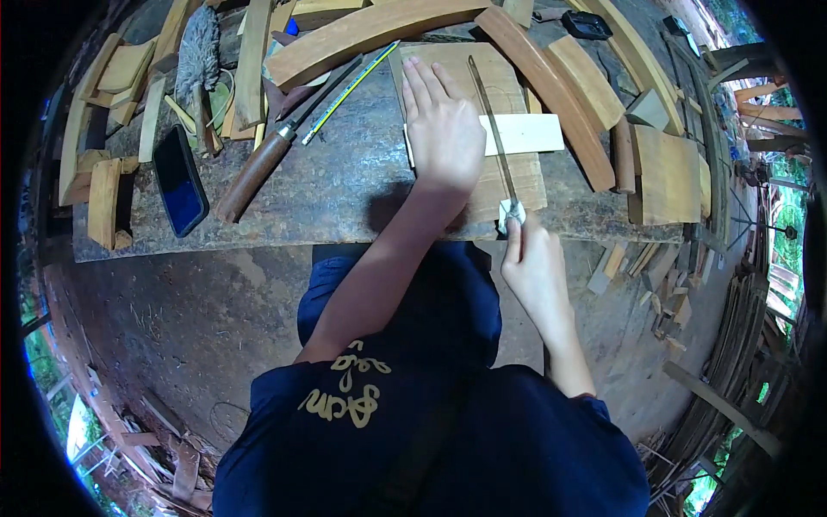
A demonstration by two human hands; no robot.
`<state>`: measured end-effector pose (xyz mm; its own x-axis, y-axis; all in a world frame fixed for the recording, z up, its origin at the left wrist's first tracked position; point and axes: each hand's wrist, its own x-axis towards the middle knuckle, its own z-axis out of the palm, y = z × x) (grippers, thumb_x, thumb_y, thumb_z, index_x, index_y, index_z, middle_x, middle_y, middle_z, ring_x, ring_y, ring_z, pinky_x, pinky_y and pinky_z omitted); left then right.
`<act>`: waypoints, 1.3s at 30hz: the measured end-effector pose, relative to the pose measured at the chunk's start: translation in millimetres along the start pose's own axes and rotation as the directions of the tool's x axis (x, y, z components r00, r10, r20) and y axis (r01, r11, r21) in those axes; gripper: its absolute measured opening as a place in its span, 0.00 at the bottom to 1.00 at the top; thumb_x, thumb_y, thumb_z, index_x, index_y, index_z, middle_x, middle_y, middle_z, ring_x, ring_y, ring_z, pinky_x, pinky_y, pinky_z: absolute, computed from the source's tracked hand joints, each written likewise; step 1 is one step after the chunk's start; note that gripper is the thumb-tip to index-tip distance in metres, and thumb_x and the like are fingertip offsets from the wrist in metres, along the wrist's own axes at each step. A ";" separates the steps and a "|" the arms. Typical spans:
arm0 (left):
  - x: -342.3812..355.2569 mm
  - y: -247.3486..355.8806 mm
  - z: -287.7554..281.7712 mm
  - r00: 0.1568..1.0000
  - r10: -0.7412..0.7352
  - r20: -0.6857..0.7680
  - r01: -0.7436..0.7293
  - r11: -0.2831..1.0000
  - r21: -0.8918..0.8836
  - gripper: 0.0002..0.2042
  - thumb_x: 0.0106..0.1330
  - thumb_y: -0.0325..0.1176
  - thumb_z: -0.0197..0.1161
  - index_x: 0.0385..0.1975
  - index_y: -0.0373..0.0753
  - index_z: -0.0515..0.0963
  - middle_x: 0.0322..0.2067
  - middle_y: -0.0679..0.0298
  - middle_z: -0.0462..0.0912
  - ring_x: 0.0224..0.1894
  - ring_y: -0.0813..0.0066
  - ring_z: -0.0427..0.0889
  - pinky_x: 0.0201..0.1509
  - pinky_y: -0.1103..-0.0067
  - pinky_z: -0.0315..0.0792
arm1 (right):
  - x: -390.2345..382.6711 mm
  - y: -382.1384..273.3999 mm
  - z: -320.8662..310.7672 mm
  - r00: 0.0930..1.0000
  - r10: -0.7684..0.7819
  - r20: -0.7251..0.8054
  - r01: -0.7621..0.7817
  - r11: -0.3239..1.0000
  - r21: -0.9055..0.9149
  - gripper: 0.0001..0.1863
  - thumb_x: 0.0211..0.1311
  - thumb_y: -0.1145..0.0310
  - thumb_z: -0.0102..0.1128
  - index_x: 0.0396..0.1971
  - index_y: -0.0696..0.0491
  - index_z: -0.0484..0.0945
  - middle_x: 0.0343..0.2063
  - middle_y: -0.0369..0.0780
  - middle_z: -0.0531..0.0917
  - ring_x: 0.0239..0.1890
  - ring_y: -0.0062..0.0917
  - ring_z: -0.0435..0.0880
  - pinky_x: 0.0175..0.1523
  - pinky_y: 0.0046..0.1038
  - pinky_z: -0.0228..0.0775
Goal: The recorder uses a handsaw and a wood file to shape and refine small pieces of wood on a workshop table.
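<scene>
My left hand (444, 138) lies flat, fingers stretched out, on a thin brown board (508, 185). Under its palm passes a pale, whitish strip of wood (532, 133) that lies crosswise on the board. In my right hand (534, 258), at the bench's near edge, is a long thin metal blade, file-like (493, 121), gripped by an end wrapped in white material (512, 214). The blade points away from me and crosses over the pale strip, just right of my left hand. Whether its edge touches the strip I cannot tell.
Left on the worn bench (345, 194) are a wooden-handled file (258, 171), a striped pencil (345, 96), a phone (178, 181) and a grey brush (198, 53). Curved wooden pieces (370, 34) arch behind the board; a wood block (668, 172) stands right. Offcuts (659, 271) lie on the floor.
</scene>
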<state>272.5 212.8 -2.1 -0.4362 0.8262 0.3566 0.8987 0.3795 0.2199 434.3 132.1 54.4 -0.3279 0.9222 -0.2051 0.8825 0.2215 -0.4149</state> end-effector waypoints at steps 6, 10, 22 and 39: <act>-1.9 -10.4 -6.7 0.998 -0.044 0.046 0.043 0.999 0.025 0.31 0.59 0.29 0.53 0.64 0.21 0.62 0.66 0.34 0.60 0.73 0.46 0.56 0.77 0.64 0.46 | -44.0 23.2 -9.9 0.994 -0.108 -0.010 0.109 0.984 0.139 0.11 0.69 0.70 0.49 0.34 0.63 0.76 0.21 0.57 0.80 0.27 0.54 0.82 0.32 0.49 0.73; -2.8 -3.9 1.5 1.000 -0.008 0.014 0.009 0.999 -0.050 0.32 0.60 0.31 0.54 0.67 0.26 0.61 0.67 0.34 0.59 0.73 0.46 0.54 0.77 0.62 0.45 | -53.4 32.2 -5.3 1.000 -0.005 0.004 0.004 0.959 0.283 0.08 0.69 0.72 0.49 0.36 0.60 0.76 0.18 0.53 0.77 0.22 0.50 0.81 0.26 0.39 0.67; -42.7 -50.8 -20.9 0.945 0.327 -0.015 -0.299 0.844 -0.445 0.30 0.65 0.47 0.61 0.61 0.32 0.70 0.65 0.49 0.68 0.72 0.57 0.61 0.76 0.55 0.42 | -21.5 32.6 3.5 0.916 0.289 -0.279 0.081 0.546 0.834 0.15 0.78 0.59 0.45 0.41 0.56 0.72 0.15 0.26 0.64 0.14 0.07 0.60 0.18 0.16 0.49; -36.2 -58.3 -51.9 0.937 0.269 -0.225 -0.348 0.791 -0.504 0.08 0.59 0.32 0.67 0.34 0.36 0.82 0.30 0.60 0.83 0.39 0.63 0.80 0.61 0.59 0.68 | -16.6 25.1 14.1 0.977 0.155 -0.144 0.043 0.522 0.852 0.15 0.77 0.62 0.46 0.45 0.60 0.75 0.17 0.28 0.69 0.17 0.09 0.64 0.20 0.17 0.52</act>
<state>233.5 139.1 19.3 -0.1775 0.7820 0.5974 0.8390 -0.1971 0.5072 457.1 117.9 34.8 -0.1355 0.9812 -0.1372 0.1597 -0.1150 -0.9804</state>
